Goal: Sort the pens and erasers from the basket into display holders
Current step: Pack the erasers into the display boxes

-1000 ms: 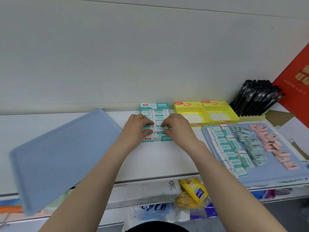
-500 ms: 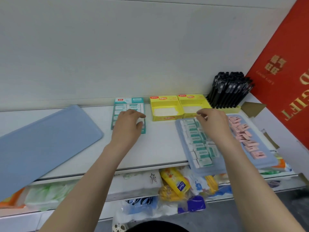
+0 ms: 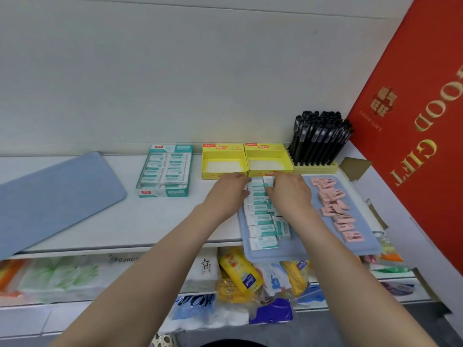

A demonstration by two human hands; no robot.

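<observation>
White-teal erasers (image 3: pixel 260 219) lie in 2 columns on the left half of the blue eraser tray (image 3: pixel 300 254). At the tray's far end, left hand (image 3: pixel 230 190) and right hand (image 3: pixel 292 195) curl fingers together onto the farthest ones, clamping from both sides, likely to lift a batch for the teal display box (image 3: pixel 165 171) left of the tray. Thumbs and the gripped count are hidden under the hands.
</observation>
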